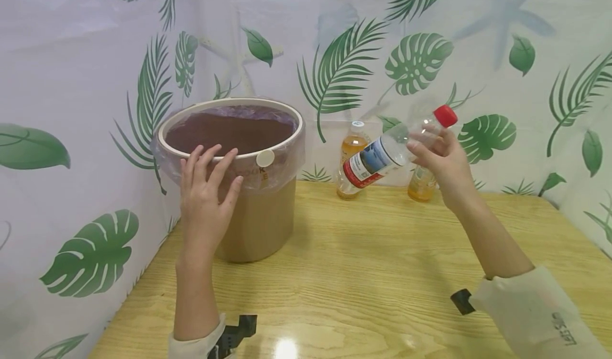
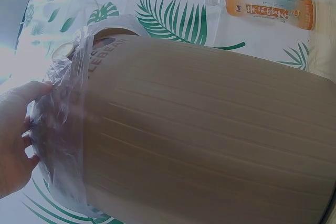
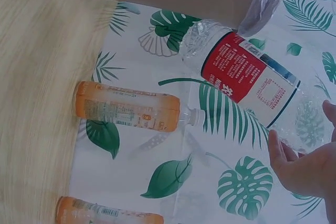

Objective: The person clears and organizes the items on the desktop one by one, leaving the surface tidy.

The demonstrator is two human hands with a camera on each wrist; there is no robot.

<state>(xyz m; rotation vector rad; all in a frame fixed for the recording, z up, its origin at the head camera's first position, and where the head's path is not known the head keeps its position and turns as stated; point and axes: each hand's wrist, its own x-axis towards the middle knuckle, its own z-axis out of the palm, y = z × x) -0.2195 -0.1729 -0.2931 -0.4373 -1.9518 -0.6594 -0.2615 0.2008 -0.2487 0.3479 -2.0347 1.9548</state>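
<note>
Red-capped water bottle (image 1: pixel 375 160), gripped near its neck by the right hand (image 1: pixel 447 162), slants mid-air leftward of it: pickup looks done, release outstanding; left hand (image 1: pixel 205 189), fingers spread, touches the lined trash bin (image 1: pixel 260 218), two orange-labelled bottles (image 3: pixel 128 107) standing beyond the right hand.

Two orange bottles (image 1: pixel 351 147) (image 1: pixel 422 188) stand on a wooden table (image 1: pixel 363 274) before leaf-printed sheeting (image 1: pixel 282 8).

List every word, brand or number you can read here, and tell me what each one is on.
"LEBEAR": on the bin; any earlier letters are unclear.
"KE": also on the bin, seen through its plastic liner.
"LATE": apparently, on the right sleeve; the next word is unclear.
Too small or blurred: most print on the clear bottle and the orange-labelled bottles.
</note>
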